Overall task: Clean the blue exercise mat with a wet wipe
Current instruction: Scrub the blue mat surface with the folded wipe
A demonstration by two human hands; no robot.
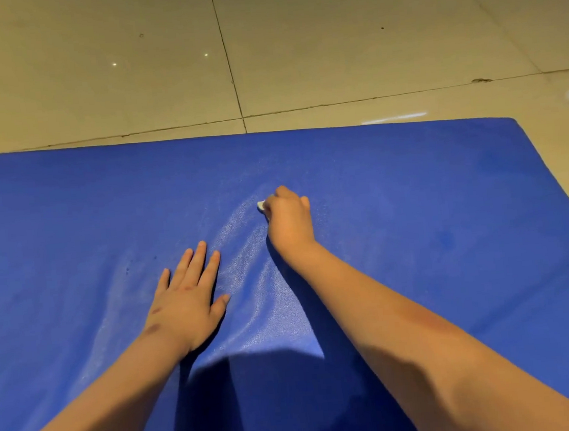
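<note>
The blue exercise mat [430, 209] covers the lower two thirds of the head view, lying flat on the floor. My right hand [288, 220] is curled round a small white wet wipe [261, 205] and holds it down on the mat near the middle; only a corner of the wipe shows past my fingers. My left hand [188, 296] lies flat on the mat with fingers spread, nearer to me and to the left. A pale wet sheen runs across the mat between and below my hands.
Beige floor tiles [329, 39] with dark grout lines stretch beyond the mat's far edge. The mat's far right corner [514, 119] is in view, with tile to its right. My shadow falls on the mat near the bottom.
</note>
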